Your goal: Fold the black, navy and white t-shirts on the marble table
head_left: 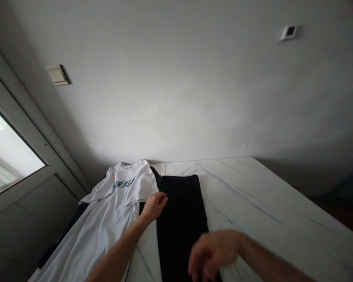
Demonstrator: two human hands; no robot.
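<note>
My left hand point(155, 206) is over the left edge of a long black garment point(179, 219), which looks like trousers folded lengthwise. Its fingers are curled closed, and their tips are hidden, so I cannot tell whether cloth is between them. Lower down, my right hand point(214, 252) hangs over the garment's right edge, fingers bent downward and smeared by motion. To the left lies a white T-shirt point(111, 215) with dark teal lettering across its chest, spread on top of dark cloth. The black garment's lower end runs out of view.
Both garments lie on a white marble-patterned table point(253, 203) against a grey wall point(170, 98). A framed door with a glass pane point(8, 152) stands at left. On the wall are a switch plate point(57, 75) and a small white device point(289, 32).
</note>
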